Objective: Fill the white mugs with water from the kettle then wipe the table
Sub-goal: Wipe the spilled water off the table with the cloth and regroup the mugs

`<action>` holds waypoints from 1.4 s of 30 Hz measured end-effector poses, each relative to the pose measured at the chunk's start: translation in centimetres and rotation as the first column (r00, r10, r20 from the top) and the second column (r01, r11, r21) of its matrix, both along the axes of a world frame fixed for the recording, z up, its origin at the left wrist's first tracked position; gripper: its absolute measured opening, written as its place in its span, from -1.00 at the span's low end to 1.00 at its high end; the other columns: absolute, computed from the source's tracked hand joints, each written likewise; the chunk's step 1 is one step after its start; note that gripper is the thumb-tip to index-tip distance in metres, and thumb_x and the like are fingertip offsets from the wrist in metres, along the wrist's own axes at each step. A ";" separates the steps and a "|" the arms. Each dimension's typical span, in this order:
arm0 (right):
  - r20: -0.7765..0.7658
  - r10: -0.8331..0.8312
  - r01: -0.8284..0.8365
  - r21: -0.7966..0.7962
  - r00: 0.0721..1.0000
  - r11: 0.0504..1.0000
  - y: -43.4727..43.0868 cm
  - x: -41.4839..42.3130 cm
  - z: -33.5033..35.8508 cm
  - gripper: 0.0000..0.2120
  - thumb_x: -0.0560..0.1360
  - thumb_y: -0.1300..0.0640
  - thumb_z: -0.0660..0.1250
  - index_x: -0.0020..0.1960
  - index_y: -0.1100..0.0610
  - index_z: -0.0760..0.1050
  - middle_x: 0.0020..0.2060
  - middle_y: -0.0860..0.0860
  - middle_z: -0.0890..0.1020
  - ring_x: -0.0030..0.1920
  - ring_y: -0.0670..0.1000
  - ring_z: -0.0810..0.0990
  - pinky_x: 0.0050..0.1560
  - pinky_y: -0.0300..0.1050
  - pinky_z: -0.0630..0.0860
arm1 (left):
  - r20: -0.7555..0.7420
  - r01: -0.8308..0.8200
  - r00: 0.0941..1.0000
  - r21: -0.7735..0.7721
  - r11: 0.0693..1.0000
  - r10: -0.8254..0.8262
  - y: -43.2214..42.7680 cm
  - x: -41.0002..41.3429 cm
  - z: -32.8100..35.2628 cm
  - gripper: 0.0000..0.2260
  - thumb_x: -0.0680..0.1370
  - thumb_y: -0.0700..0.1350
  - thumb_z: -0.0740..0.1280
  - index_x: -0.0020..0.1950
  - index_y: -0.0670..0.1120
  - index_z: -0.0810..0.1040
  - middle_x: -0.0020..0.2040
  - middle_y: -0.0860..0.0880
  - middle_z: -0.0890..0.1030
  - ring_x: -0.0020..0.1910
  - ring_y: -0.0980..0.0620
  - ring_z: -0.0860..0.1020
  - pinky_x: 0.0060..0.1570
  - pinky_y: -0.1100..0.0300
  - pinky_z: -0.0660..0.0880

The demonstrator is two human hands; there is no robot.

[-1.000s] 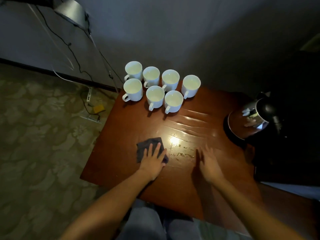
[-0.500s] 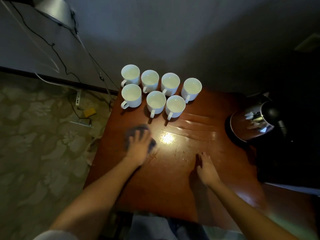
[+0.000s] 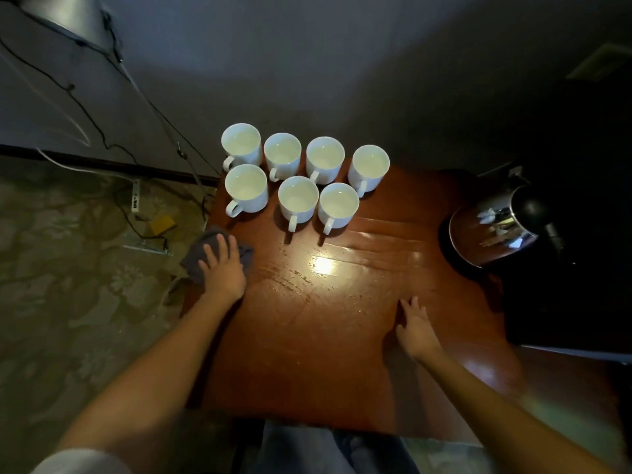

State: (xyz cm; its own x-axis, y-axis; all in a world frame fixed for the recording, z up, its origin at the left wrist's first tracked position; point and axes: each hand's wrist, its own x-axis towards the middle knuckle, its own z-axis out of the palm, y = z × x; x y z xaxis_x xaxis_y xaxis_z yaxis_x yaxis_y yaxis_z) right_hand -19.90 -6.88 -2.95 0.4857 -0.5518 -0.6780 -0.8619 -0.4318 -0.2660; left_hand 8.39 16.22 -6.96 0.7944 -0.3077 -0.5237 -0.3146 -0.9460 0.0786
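**Head view**

- Cloth: dark grey, soft and limp. It lies at the left edge of the surface, partly hanging over it. We judge it light and probably damp, best driven under a flat palm rather than pinched.
- Left hand: laid flat on the cloth, fingers straight and slightly spread, pressing down.
- Right hand: flat on the bare surface, fingers straight, holding nothing.
- 7 white mugs: clustered at the far left and appearing filled. We rate them fragile and easy to slop.
- Kettle: steel, at the right edge.
- Room: the streaked, shiny middle lies open between mugs, kettle and near edge. We would stop strokes short of the nearest mug handles.
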 end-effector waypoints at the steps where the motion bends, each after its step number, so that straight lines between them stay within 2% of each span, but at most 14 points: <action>1: 0.009 -0.003 0.003 0.006 1.000 1.000 0.0 -0.1 0.0 -0.39 0.57 0.27 0.13 0.54 0.13 -0.06 0.53 0.14 -0.15 0.52 0.19 -0.15 0.48 0.03 -0.04 | 0.023 0.053 0.998 0.002 0.999 -0.053 -1.4 -1.4 0.1 -0.42 0.64 -0.13 0.06 0.54 -0.12 -0.23 0.56 -0.14 -0.21 0.51 -0.29 -0.17 0.44 -0.24 -0.04; 4: 0.045 -0.046 0.045 0.024 0.998 0.999 -0.6 -0.8 0.3 -0.39 0.56 0.28 0.13 0.54 0.11 -0.03 0.53 0.11 -0.12 0.52 0.17 -0.16 0.50 0.03 -0.02 | 0.063 0.309 0.950 -0.059 0.949 -0.305 -6.9 -7.4 1.0 -0.30 0.57 -0.12 0.20 0.55 -0.08 -0.20 0.56 -0.12 -0.16 0.51 -0.29 -0.12 0.45 -0.25 -0.01; 6: 0.080 -0.073 0.071 0.016 0.994 0.997 -1.3 -1.6 0.5 -0.40 0.56 0.28 0.13 0.53 0.11 0.00 0.54 0.10 -0.09 0.52 0.15 -0.14 0.49 0.00 0.00 | 0.029 0.515 0.855 -0.153 0.843 -0.517 -11.5 -12.4 1.4 -0.27 0.54 -0.15 0.25 0.55 -0.05 -0.16 0.57 -0.09 -0.13 0.52 -0.26 -0.12 0.46 -0.23 -0.04; 10: 0.127 -0.084 0.083 0.014 0.988 0.996 -2.4 -3.2 1.1 -0.36 0.54 0.31 0.14 0.54 0.14 -0.06 0.54 0.12 -0.08 0.52 0.14 -0.14 0.47 -0.04 0.01 | -0.077 0.888 0.422 -0.167 0.429 -0.904 -20.1 -18.8 1.6 -0.42 0.60 -0.06 0.19 0.55 -0.08 0.00 0.57 -0.06 -0.03 0.54 -0.18 -0.08 0.47 -0.12 -0.06; 11: 0.143 -0.091 0.090 0.012 0.986 0.996 -2.7 -3.5 1.2 -0.34 0.53 0.32 0.14 0.54 0.14 -0.07 0.53 0.12 -0.08 0.52 0.14 -0.14 0.47 -0.05 -0.01 | -0.073 0.900 0.384 -0.191 0.391 -0.920 -21.4 -19.0 1.9 -0.43 0.58 -0.07 0.25 0.53 -0.12 0.10 0.55 -0.08 0.09 0.53 -0.17 0.02 0.46 -0.08 0.00; 13: 0.182 -0.078 0.081 -0.011 0.980 0.997 -3.2 -3.5 1.3 -0.34 0.53 0.32 0.15 0.53 0.17 -0.09 0.53 0.13 -0.07 0.53 0.13 -0.13 0.46 -0.11 -0.05 | -0.006 0.862 0.426 -0.301 0.408 -0.905 -22.4 -17.8 2.4 -0.49 0.50 -0.14 0.33 0.43 -0.13 0.30 0.44 -0.10 0.33 0.45 -0.15 0.24 0.40 -0.02 0.16; 16: 0.172 0.099 -0.084 -0.094 0.980 0.992 -3.1 -1.7 1.0 -0.34 0.56 0.22 0.16 0.53 0.17 -0.12 0.53 0.14 -0.10 0.52 0.14 -0.15 0.47 -0.09 -0.09 | 0.127 0.747 0.606 -0.428 0.508 -0.785 -18.9 -13.7 2.3 -0.60 0.50 -0.17 0.28 0.35 -0.10 0.44 0.35 -0.12 0.46 0.34 -0.13 0.39 0.33 0.07 0.31; 21: -0.023 0.400 -0.401 -0.004 0.916 0.916 0.5 3.8 -1.8 -0.39 0.62 -0.05 -0.01 0.52 0.00 -0.29 0.44 0.04 -0.43 0.45 0.17 -0.41 0.44 0.17 -0.28 | 0.033 0.526 0.846 -0.216 0.822 -0.533 -9.5 -9.6 1.9 -0.39 0.56 0.00 0.26 0.54 -0.08 0.07 0.55 -0.13 0.08 0.52 -0.15 0.09 0.45 -0.01 0.19; 27: -0.152 0.247 -0.268 -0.141 0.957 0.953 -4.8 2.5 -3.0 -0.41 0.62 0.00 -0.04 0.52 0.11 -0.26 0.49 0.10 -0.31 0.47 0.27 -0.32 0.45 0.20 -0.17 | -0.016 0.530 0.847 -0.065 0.846 -0.532 -10.0 -9.6 1.7 -0.16 0.51 0.19 0.27 0.55 -0.08 -0.18 0.56 -0.17 -0.13 0.54 -0.21 -0.10 0.46 -0.03 0.01; 31: -0.143 -0.033 0.003 -0.204 0.989 0.979 -8.7 -6.6 -3.1 -0.38 0.54 0.01 -0.10 0.51 0.21 -0.19 0.52 0.18 -0.14 0.49 0.32 -0.18 0.46 0.27 -0.07 | -0.082 0.514 0.854 -0.018 0.858 -0.513 -11.3 -9.5 1.8 -0.14 0.49 0.16 0.32 0.56 -0.05 -0.17 0.56 -0.14 -0.18 0.53 -0.21 -0.15 0.46 -0.05 0.07; 34: -0.196 0.005 -0.047 -0.211 0.981 0.976 -7.6 -7.7 -2.1 -0.41 0.60 0.12 0.00 0.52 0.17 -0.21 0.52 0.21 -0.16 0.48 0.35 -0.15 0.46 0.22 0.01 | -0.104 0.481 0.872 -0.007 0.877 -0.479 -11.5 -9.6 1.7 -0.14 0.49 0.13 0.34 0.56 -0.03 -0.18 0.56 -0.12 -0.19 0.53 -0.20 -0.18 0.45 -0.05 0.10; 36: -0.157 0.166 -0.195 -0.194 0.974 0.961 -6.1 -5.2 -1.7 -0.34 0.57 0.16 0.08 0.53 0.11 -0.24 0.51 0.17 -0.24 0.48 0.33 -0.21 0.45 0.23 -0.01 | -0.123 0.446 0.887 -0.017 0.895 -0.445 -11.8 -9.7 1.7 -0.13 0.48 0.09 0.36 0.55 -0.02 -0.18 0.56 -0.10 -0.20 0.53 -0.19 -0.20 0.44 -0.06 0.13; 38: -0.011 0.443 -0.440 -0.141 0.897 0.887 -4.0 -1.4 -2.1 -0.27 0.52 0.24 0.14 0.53 0.04 -0.23 0.49 0.08 -0.31 0.47 0.24 -0.33 0.46 0.22 -0.15 | -0.141 0.425 0.895 -0.025 0.905 -0.424 -12.0 -9.7 1.6 -0.13 0.48 0.07 0.37 0.55 -0.01 -0.18 0.56 -0.08 -0.21 0.53 -0.18 -0.21 0.43 -0.06 0.15; 42: 0.069 0.828 -0.824 -0.078 0.557 0.561 -2.5 6.9 -2.1 -0.14 0.46 0.28 0.29 0.53 -0.07 -0.17 0.51 -0.03 -0.25 0.49 0.12 -0.31 0.47 0.18 -0.23 | -0.147 0.424 0.894 -0.023 0.905 -0.423 -11.8 -9.4 1.3 -0.11 0.47 0.11 0.36 0.55 -0.03 -0.20 0.57 -0.08 -0.20 0.53 -0.17 -0.20 0.44 -0.04 0.13</action>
